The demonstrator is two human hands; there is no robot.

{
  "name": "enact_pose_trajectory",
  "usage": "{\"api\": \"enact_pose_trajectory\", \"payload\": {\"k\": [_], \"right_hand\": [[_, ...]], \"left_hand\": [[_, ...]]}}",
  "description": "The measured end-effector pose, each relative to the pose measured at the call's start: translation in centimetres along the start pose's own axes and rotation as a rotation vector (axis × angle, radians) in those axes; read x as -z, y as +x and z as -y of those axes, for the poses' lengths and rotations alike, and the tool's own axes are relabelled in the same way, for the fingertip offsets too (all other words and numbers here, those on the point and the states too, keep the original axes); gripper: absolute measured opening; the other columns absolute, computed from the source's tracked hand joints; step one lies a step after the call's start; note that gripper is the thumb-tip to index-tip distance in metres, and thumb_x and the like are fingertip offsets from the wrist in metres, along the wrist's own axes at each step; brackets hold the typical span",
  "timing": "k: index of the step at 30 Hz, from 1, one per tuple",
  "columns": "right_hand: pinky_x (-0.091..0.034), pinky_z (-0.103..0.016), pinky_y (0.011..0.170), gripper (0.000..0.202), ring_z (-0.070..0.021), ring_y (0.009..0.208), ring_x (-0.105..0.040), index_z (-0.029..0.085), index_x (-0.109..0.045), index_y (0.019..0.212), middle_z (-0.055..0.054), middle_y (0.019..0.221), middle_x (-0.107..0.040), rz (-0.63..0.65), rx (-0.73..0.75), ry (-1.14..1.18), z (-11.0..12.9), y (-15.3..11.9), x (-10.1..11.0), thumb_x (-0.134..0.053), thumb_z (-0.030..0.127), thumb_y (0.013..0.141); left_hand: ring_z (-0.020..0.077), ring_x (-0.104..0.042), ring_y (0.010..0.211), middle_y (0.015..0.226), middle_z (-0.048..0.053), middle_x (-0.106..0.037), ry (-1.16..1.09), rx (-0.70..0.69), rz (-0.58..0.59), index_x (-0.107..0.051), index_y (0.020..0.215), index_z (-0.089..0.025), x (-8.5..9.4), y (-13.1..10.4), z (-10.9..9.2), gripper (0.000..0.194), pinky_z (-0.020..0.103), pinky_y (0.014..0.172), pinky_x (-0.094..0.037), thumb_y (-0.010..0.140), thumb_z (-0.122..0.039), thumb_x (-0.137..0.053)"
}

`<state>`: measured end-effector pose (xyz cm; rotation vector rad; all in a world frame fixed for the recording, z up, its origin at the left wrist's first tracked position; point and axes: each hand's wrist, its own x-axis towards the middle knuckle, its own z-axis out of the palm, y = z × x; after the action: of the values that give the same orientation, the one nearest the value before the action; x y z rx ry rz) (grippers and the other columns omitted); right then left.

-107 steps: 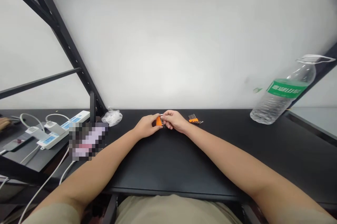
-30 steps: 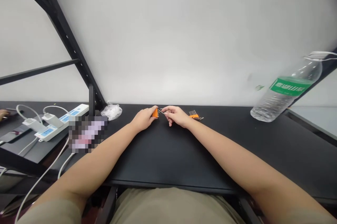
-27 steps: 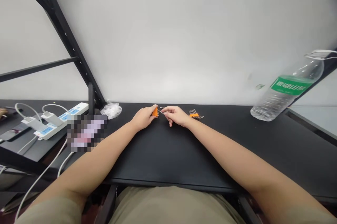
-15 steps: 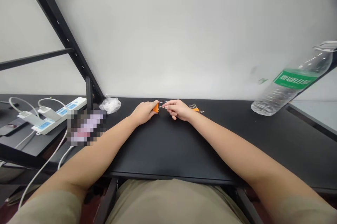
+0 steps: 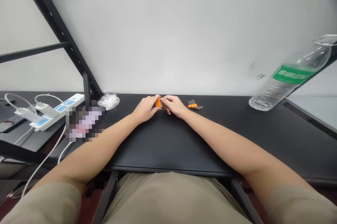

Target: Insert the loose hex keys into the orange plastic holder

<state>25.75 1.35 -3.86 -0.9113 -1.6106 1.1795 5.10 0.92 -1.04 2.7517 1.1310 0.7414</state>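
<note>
- My left hand (image 5: pixel 145 107) pinches the orange hex-key holder (image 5: pixel 158 102) between thumb and fingers, closed firmly on it, at the far middle of the black tabletop (image 5: pixel 168 139).
- My right hand (image 5: pixel 172 104) is brought right up against the holder's right end, its fingers closed on what I take to be a thin metal key there; the key itself is too small and hidden to make out.
- To do this well, I judge that the holder must stay still in my left hand with my wrist resting on the tabletop, while the right works only the one key, kept in line with its slot and not bent sideways.
- A light, even pinch suits it best, I think: these keys are thin and slick, and one could spring loose.
- The holder shows as a small bright orange block, mostly covered by my fingers, with grey metal just peeping out beside it.
- A second orange hex-key set (image 5: pixel 193 104) lies on the tabletop just right of my right hand, its metal keys fanned out.
- Farther off: a crumpled clear plastic bag (image 5: pixel 108 101) to the left, a white power strip (image 5: pixel 56 111) beyond it, and a water bottle (image 5: pixel 286 80) well apart at right.
</note>
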Motion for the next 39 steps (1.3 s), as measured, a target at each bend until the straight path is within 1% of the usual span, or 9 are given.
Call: {"api": "enact_pose_trajectory", "payload": {"k": [9,14,20,22,25,29,31,33,39], "right_hand": [[-0.033,-0.022,0.047,0.047,-0.0088,0.051,-0.043,0.019,-0.061,0.082,0.000,0.067,-0.060,0.252,-0.076,0.040,1.3,0.4,1.0,-0.063,0.065,0.089],[-0.037,-0.022,0.052,0.042,-0.0089,0.054,-0.046,0.018,-0.061,0.083,0.001,0.069,-0.062,0.236,-0.029,-0.063,1.6,0.2,0.8,-0.063,0.059,0.092],[-0.034,-0.022,0.047,0.040,-0.0082,0.051,-0.047,0.019,-0.061,0.088,0.001,0.072,-0.063,0.310,-0.128,0.098,1.3,0.2,0.9,-0.069,0.057,0.087],[-0.032,-0.022,0.045,0.042,-0.0076,0.048,-0.043,0.018,-0.062,0.080,0.001,0.067,-0.060,0.306,-0.160,0.013,1.0,0.5,1.2,-0.070,0.059,0.086],[-0.033,-0.024,0.044,0.049,-0.0098,0.047,-0.044,0.018,-0.064,0.079,0.001,0.063,-0.056,0.159,-0.158,-0.141,0.3,1.0,1.6,-0.057,0.065,0.093],[-0.051,-0.030,0.074,0.035,-0.0172,0.079,-0.062,0.019,-0.072,0.114,-0.008,0.102,-0.067,-0.125,0.029,-0.589,-1.2,1.9,2.5,-0.056,0.046,0.099],[-0.050,-0.033,0.091,0.037,-0.0204,0.099,-0.063,0.022,-0.068,0.131,-0.012,0.126,-0.060,-0.127,0.074,-0.852,-1.8,2.1,2.9,-0.059,0.034,0.098],[-0.048,-0.033,0.096,0.038,-0.0230,0.109,-0.061,0.023,-0.067,0.135,-0.014,0.134,-0.055,-0.064,0.061,-1.017,-2.2,2.2,3.1,-0.056,0.030,0.099],[-0.048,-0.032,0.093,0.028,-0.0243,0.106,-0.060,0.019,-0.076,0.115,-0.014,0.123,-0.061,-0.007,0.068,-1.113,-1.4,1.7,2.6,-0.055,0.025,0.099]], "left_hand": [[0.0230,-0.062,0.097,0.108,0.005,-0.069,-0.178,-0.045,0.059,-0.057,0.129,-0.026,0.8,-0.1,0.4,0.035,0.035,0.090,-0.049,0.096,-0.037,-0.060],[0.0200,-0.064,0.090,0.102,0.003,-0.070,-0.318,-0.028,0.133,-0.061,0.122,-0.025,1.3,-0.2,0.6,0.030,0.032,0.086,-0.051,0.094,-0.037,-0.061],[0.0198,-0.067,0.099,0.109,0.004,-0.072,-0.615,-0.006,0.218,-0.063,0.118,-0.021,2.5,-0.2,-0.2,0.030,0.032,0.092,-0.053,0.094,-0.038,-0.061],[0.0202,-0.067,0.101,0.111,0.004,-0.072,-0.634,-0.005,0.224,-0.063,0.121,-0.022,2.6,-0.2,-0.2,0.032,0.033,0.094,-0.053,0.092,-0.038,-0.063],[0.0198,-0.068,0.095,0.108,0.004,-0.073,-0.509,0.022,0.151,-0.062,0.126,-0.024,2.1,-0.1,0.6,0.037,0.033,0.090,-0.054,0.091,-0.038,-0.063],[0.0219,-0.068,0.093,0.110,0.005,-0.073,-0.271,0.076,0.069,-0.063,0.131,-0.026,0.8,-0.3,2.9,0.047,0.035,0.089,-0.055,0.087,-0.041,-0.069],[0.0233,-0.069,0.095,0.112,0.005,-0.074,-0.218,0.124,0.061,-0.064,0.131,-0.025,0.4,-0.5,4.1,0.054,0.036,0.091,-0.055,0.081,-0.043,-0.075],[0.0231,-0.070,0.094,0.111,0.005,-0.074,-0.217,0.166,0.067,-0.064,0.131,-0.025,0.2,-0.6,5.0,0.057,0.036,0.091,-0.055,0.079,-0.044,-0.076],[0.0235,-0.070,0.098,0.116,0.005,-0.073,-0.230,0.197,0.073,-0.064,0.132,-0.024,0.1,-0.6,5.7,0.057,0.037,0.092,-0.056,0.080,-0.046,-0.075]]}}
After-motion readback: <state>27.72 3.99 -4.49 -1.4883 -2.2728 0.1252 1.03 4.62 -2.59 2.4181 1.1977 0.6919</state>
